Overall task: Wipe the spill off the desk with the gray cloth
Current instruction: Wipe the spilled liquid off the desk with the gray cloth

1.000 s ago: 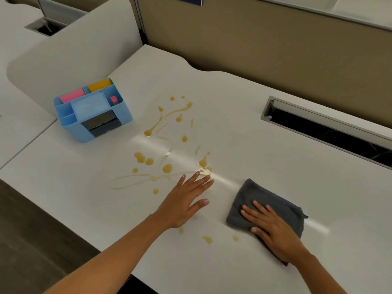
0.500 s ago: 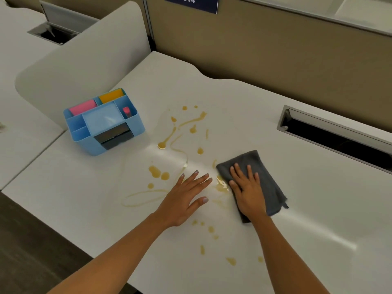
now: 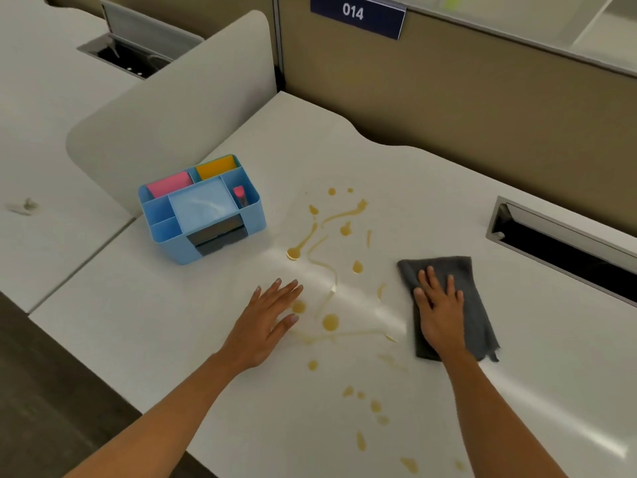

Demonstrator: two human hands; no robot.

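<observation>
Right hand (image 3: pixel 439 315) lies flat, fingers spread, pressing the cloth (image 3: pixel 462 298) onto the tabletop (image 3: pixel 172 322) just right of the spill (image 3: pixel 330 321). Left hand (image 3: pixel 267 322) rests open and empty, palm down, fingertips touching amber drops, organizer (image 3: pixel 203 208) beyond it.

A smooth white laminate with a soft sheen is seen on the desk (image 3: pixel 448 201), and a bright streak of reflected light is carried across it. The spill (image 3: pixel 331 322) is shown as glossy amber liquid. The cloth (image 3: pixel 472 305) is made of matt gray fabric with a fine nap. Smooth, slightly shiny light-blue plastic is seen on the organizer (image 3: pixel 203 215). The cable slot (image 3: pixel 537 219) is framed in brushed metal.
</observation>
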